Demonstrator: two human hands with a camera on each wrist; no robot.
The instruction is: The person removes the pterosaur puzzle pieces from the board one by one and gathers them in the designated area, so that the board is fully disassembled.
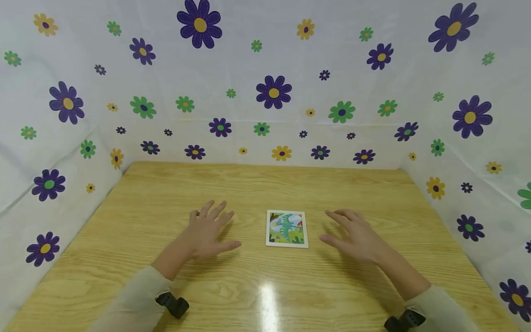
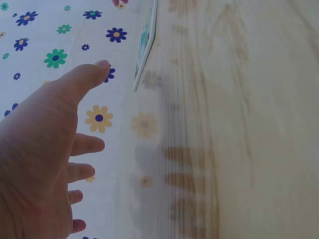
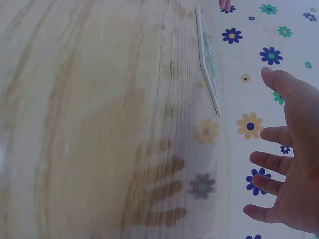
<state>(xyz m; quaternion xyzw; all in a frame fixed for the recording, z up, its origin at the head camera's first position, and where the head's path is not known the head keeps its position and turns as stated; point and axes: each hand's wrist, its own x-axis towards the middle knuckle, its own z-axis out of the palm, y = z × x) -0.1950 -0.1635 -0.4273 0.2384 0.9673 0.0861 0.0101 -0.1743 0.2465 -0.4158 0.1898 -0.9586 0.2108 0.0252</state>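
Observation:
A small square picture puzzle (image 1: 287,229) with a white frame lies flat on the wooden table (image 1: 199,299), showing a teal dinosaur among green plants. To its left my left hand (image 1: 209,233) hovers over the tabletop, fingers spread and holding nothing. My right hand (image 1: 352,235) is on the other side of the puzzle, also apart from it, with its fingers loosely extended. Both wrist views show the puzzle edge-on, past the left thumb (image 2: 82,82) and past the right thumb (image 3: 284,82).
White cloth (image 1: 232,60) printed with purple, green and yellow flowers stands behind the table and along both sides. Dark wrist cameras (image 1: 173,305) are strapped over the light sleeves (image 1: 132,299). A bright light reflection falls on the table's near part.

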